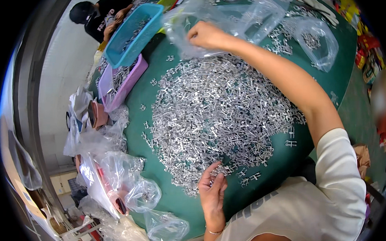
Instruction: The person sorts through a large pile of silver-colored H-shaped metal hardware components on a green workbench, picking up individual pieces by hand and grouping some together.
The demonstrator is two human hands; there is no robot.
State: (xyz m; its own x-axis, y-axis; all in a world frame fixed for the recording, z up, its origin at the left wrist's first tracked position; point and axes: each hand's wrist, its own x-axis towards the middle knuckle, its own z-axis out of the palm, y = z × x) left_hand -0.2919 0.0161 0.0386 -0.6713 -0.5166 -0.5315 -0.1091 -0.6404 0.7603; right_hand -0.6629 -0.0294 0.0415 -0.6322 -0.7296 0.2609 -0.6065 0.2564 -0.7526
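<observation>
Several metal parts (225, 169) touch the fingers (209, 169) of the left hand (211, 192).

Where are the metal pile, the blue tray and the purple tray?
Metal pile (214, 112): head view, the middle of its heaped top.
Blue tray (143, 40): head view, on its long side wall.
Purple tray (128, 87): head view, on its long side wall.

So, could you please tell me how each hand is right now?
Left hand: partly curled at the small metal parts; grip cannot be told.
Right hand: closed, seemingly on a clear plastic bag.
</observation>
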